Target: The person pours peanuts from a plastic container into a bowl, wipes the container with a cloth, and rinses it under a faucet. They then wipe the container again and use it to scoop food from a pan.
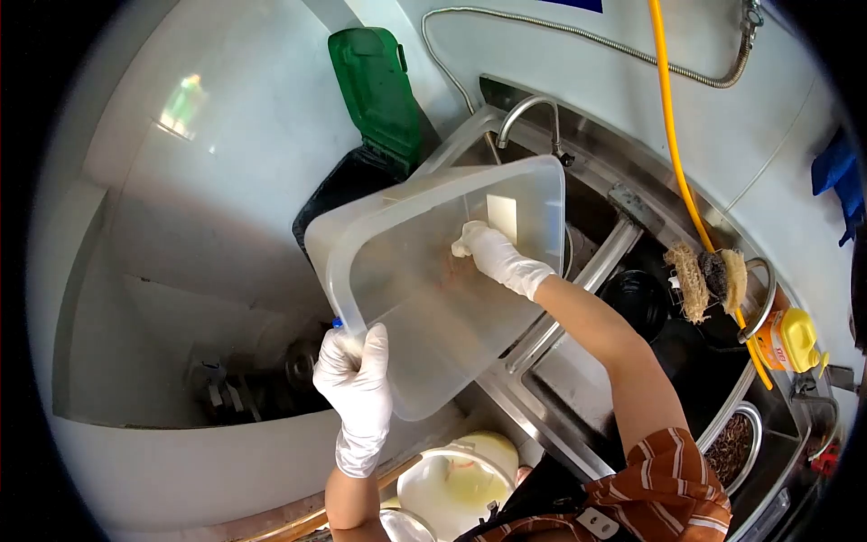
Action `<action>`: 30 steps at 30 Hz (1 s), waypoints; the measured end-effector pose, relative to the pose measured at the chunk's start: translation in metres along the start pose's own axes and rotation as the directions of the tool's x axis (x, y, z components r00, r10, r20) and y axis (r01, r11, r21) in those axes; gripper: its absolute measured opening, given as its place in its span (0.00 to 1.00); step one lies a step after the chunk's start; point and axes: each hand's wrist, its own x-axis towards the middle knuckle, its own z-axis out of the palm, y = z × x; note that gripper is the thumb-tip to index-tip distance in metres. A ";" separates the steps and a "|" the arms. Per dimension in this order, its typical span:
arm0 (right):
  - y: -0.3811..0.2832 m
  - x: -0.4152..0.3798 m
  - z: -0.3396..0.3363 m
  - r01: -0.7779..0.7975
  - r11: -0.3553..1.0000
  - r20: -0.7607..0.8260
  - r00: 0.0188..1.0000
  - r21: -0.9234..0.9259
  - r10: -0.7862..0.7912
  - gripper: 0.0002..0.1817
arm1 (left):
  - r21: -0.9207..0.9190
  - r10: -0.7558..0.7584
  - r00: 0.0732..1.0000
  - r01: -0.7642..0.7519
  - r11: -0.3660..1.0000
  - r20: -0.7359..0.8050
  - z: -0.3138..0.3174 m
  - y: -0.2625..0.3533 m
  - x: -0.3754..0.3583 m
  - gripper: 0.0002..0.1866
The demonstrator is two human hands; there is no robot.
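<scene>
A large translucent plastic tub [424, 343] is held tilted, its open side toward me, in front of the sink. My left hand [357, 366], in a white glove, grips its rim at the lower left corner, thumb on the near side. Inside the tub is my right hand [492, 253], also white-gloved, with its fingers closed near the inner wall. What those fingers hold, if anything, blends with the glove. Reddish-brown smears [456, 269] show on the plastic below the hand. A white rectangle [502, 217] shows at the wall just beyond it.
Behind the tub stands a steel sink [578, 379] with a curved faucet [528, 113]. A green-lidded bin [375, 90] is at the back. A yellow hose [673, 135], loofah scrubbers [691, 282] and a yellow jug [795, 339] are on the right. A white bucket [461, 479] stands below.
</scene>
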 end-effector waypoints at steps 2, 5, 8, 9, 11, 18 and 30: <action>0.022 0.017 0.011 0.528 0.726 -0.295 0.678 -0.441 -0.673 0.07 | 0.068 0.108 0.992 -0.103 0.992 -0.073 0.001 -0.002 0.007 0.15; -0.011 0.022 -0.022 0.624 0.759 -0.506 0.600 -0.189 -0.619 0.06 | 0.068 0.090 0.993 -0.085 0.994 -0.070 0.002 0.000 0.011 0.16; -0.028 0.034 -0.027 0.455 0.725 -0.488 0.538 -0.518 -0.687 0.06 | 0.118 0.117 0.993 -0.114 0.986 -0.012 0.002 -0.001 0.010 0.15; -0.029 0.040 -0.024 0.279 0.652 -0.445 0.541 -0.705 -0.713 0.05 | 0.134 0.144 0.989 -0.146 0.980 0.025 0.002 -0.002 0.009 0.15; -0.012 0.047 -0.008 0.446 0.663 -0.444 0.503 -0.601 -0.741 0.05 | 0.127 0.177 0.984 -0.179 0.976 0.026 0.001 -0.006 0.008 0.14; -0.001 0.034 -0.020 0.279 0.455 -0.383 0.277 -0.846 -0.881 0.10 | 0.120 0.194 0.977 -0.182 0.976 -0.094 -0.001 -0.005 0.022 0.12; 0.023 0.057 0.009 0.370 0.512 -0.144 0.686 -0.775 -0.713 0.05 | 0.132 0.203 0.975 -0.190 0.973 -0.088 -0.002 -0.013 0.013 0.14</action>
